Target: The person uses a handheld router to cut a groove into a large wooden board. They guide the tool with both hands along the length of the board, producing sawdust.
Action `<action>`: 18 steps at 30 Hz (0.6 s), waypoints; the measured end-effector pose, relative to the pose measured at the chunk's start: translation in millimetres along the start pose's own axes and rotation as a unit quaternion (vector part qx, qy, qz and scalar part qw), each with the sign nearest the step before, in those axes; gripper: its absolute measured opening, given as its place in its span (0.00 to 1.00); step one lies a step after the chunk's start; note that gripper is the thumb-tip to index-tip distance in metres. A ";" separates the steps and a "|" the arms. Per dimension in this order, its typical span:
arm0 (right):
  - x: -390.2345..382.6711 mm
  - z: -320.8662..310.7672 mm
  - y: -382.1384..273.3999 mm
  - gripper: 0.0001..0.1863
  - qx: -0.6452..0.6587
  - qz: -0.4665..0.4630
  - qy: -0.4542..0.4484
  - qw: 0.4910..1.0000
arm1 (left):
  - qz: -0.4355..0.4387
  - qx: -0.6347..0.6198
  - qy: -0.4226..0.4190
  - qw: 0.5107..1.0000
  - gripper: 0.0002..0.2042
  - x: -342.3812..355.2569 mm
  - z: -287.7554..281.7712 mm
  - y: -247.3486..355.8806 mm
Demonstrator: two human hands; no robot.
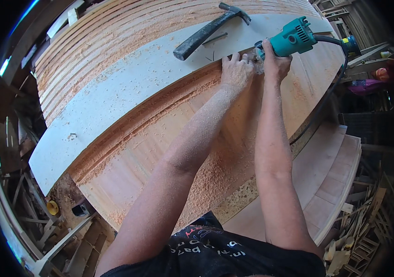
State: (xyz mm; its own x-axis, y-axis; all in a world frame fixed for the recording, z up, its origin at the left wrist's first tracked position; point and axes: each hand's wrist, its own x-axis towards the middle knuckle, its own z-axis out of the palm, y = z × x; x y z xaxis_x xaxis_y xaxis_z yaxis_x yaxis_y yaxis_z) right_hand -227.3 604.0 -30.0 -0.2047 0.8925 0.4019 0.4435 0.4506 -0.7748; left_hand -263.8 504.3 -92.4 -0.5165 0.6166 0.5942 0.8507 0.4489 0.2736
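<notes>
My right hand [277,62] is closed round the lower body of a teal handheld router [294,37], its black cord [335,69] running off right and down. Beside it, my dusty left hand [238,69] has bent fingers at the router's clear base and the edge of a curved white strip [90,111]; its thumb is mostly hidden. The strip lies along a wooden panel [303,97], with a shavings-filled groove [150,120] beside its edge. A hammer [197,34] and a thin metal piece [215,39] lie on the strip. Sawdust coats my forearms.
Behind the strip are parallel wooden slats [90,41] sprinkled with shavings. Curved pale panels [321,184] sit lower, at the right. Scrap timber [363,231] is piled at the lower right. A yellow round object [52,207] and wooden framing are at the lower left.
</notes>
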 end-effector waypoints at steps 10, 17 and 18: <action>9.0 1.5 6.3 0.44 -0.006 -0.004 0.011 1.000 | 0.003 -0.009 -0.003 1.000 0.06 6.1 7.4 4.6; 19.2 -0.1 11.1 0.44 -0.007 -0.007 0.008 1.000 | 0.008 0.004 -0.019 1.000 0.06 12.8 11.5 9.6; 20.2 0.2 10.9 0.44 -0.014 -0.008 0.012 1.000 | 0.007 0.004 -0.019 1.000 0.06 12.9 12.4 9.6</action>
State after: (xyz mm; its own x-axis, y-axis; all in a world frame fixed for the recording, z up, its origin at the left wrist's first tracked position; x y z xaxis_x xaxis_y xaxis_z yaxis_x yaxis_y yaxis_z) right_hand -226.7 626.9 -30.4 -0.1907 0.8847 0.4254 0.4645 0.4631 -0.7549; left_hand -263.6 524.6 -91.4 -0.5076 0.6473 0.5686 0.8574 0.4447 0.2591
